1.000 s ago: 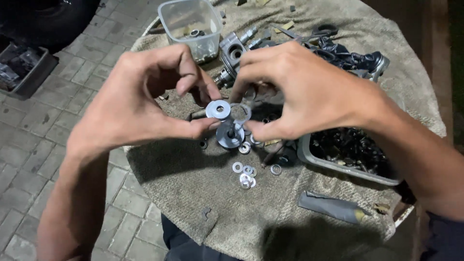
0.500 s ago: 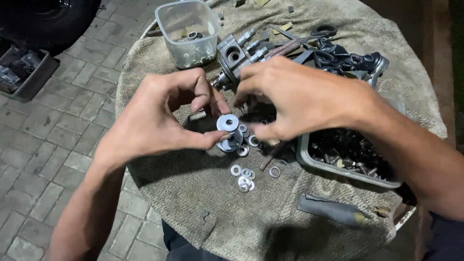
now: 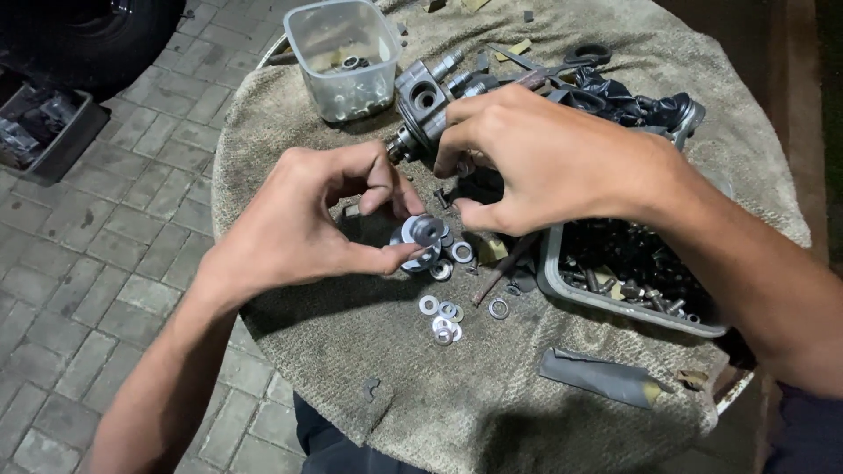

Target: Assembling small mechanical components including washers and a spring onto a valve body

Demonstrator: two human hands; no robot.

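Far out to the left of the round surface (image 3: 351,369), a dark tray (image 3: 48,132) of odds and ends sits on the paving, with a tyre (image 3: 88,35) above it at the frame's top edge. Onto the cloth-covered surface now, and the landmark is the large washer (image 3: 428,231) near its middle. The left hand (image 3: 307,230) comes in from the lower left and is pinching that washer: thumb underneath, fingertips curled over the top, the disc tilted up on edge with a second metal piece just behind it; what that piece is cannot be made out. Up and to the left of the washer stands a clear plastic tub (image 3: 344,57) with a few small parts in its bottom. Directly below the washer lies a cluster of small washers (image 3: 442,318), loose on the cloth, with a couple more touching or just beside the held one. Straight above the washer sits a grey metal engine part (image 3: 423,101) with a round bore. Moving right of the washer, the right hand (image 3: 544,162) arches over from the upper right, fingers bent, thumb tip close beside the washer; whether it grips anything cannot be told, as its underside is hidden. Further right of the washer a grey tray (image 3: 562,294) holds dark bolts and nuts. Below right of the washer, a flat grey strip (image 3: 601,376) rests on the cloth.
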